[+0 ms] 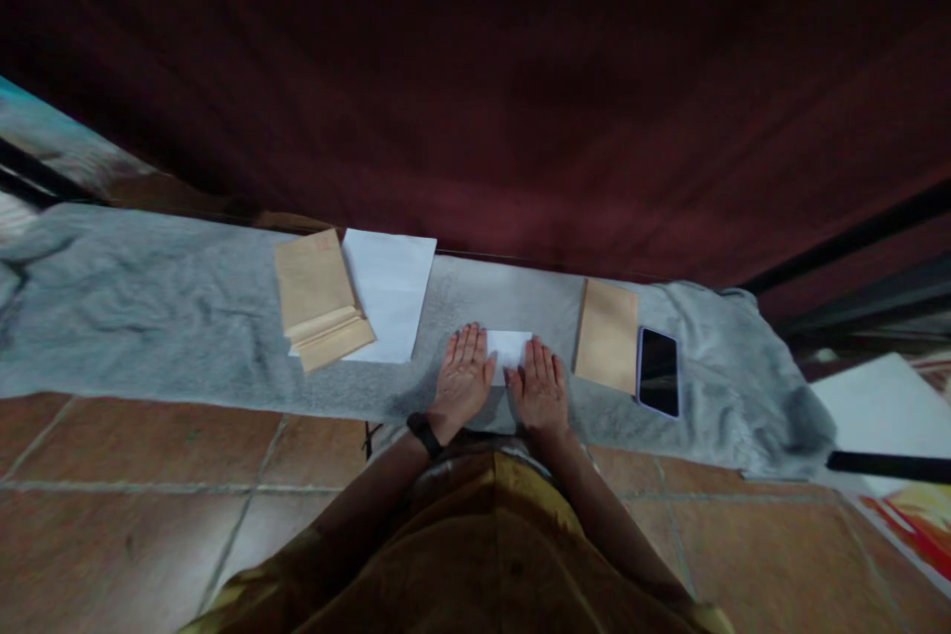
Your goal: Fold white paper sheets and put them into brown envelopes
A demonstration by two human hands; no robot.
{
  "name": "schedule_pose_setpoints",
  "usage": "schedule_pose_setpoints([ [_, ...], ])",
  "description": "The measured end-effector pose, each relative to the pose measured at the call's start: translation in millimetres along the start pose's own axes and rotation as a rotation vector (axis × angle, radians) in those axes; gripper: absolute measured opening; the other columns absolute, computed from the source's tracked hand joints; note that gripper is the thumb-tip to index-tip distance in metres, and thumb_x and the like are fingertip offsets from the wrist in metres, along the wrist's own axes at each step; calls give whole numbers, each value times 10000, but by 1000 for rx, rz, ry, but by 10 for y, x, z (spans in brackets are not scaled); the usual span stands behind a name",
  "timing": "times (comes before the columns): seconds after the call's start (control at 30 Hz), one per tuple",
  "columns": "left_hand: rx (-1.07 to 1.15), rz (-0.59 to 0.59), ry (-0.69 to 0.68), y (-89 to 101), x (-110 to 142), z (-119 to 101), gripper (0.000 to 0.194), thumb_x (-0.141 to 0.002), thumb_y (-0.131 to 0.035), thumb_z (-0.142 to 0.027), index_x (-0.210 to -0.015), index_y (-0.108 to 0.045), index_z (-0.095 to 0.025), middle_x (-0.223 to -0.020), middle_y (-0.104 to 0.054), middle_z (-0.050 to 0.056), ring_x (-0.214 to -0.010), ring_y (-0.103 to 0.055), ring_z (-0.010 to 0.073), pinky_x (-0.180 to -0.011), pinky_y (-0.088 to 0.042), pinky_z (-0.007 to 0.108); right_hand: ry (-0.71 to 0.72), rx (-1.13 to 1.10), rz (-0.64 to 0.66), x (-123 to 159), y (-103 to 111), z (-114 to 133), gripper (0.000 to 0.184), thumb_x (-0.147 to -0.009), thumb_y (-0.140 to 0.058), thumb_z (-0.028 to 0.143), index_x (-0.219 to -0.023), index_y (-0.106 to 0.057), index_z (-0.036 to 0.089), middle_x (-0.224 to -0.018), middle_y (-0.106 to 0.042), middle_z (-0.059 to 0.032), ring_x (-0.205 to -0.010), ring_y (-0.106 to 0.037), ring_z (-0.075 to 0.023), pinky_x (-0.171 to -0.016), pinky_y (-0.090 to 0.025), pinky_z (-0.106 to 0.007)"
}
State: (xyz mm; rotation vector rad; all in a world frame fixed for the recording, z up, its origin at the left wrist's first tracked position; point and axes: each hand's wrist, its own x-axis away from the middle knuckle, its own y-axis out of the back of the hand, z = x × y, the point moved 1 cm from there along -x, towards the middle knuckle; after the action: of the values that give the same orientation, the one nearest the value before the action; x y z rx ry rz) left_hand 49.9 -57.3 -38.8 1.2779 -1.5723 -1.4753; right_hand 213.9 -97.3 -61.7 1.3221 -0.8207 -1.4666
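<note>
A small folded piece of white paper (509, 349) lies on the grey cloth between my two hands. My left hand (464, 374) rests flat over its left side, fingers stretched out and pointing away from me. On the right side of the paper, my right hand (541, 386) lies flat too, its thumb pointing inward. Both palms cover the outer parts of the paper, so its full width is hidden. Right of my right hand is a brown envelope (607, 335), apart from the fingers.
Larger white sheets (390, 287) lie at the left, partly under brown envelopes (316, 282). A phone (659, 371) sits beside the right envelope. The grey cloth (185, 317) covers a long narrow surface against a dark red curtain (475, 119). Tiled floor (134, 535) shows below.
</note>
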Motion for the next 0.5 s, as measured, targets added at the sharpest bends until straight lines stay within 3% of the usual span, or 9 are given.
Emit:
schedule_pose_setpoints([
  [0.2,38,52,-113,-49,-75,-202,560,-1048,-317,-305,-1547,-399,-65,-1635,-378,159,-1549,-294,253,-1280,-241,489,-3,2,7,4,6,9,557,-1063,-358,291,-1556,-392,33,-1598,-416,-213,-1482,-392,-315,-1209,-280,-520],
  [0.5,-29,28,-123,-32,-41,-15,588,-1017,-337,-271,-1566,-376,-65,-1626,-382,181,-1549,-294,266,-1280,-213,521,-8,-72,4,-113,9,91,525,-1084,-331,306,-1539,-428,63,-1595,-440,-180,-1496,-378,-277,-1230,-272,-503],
])
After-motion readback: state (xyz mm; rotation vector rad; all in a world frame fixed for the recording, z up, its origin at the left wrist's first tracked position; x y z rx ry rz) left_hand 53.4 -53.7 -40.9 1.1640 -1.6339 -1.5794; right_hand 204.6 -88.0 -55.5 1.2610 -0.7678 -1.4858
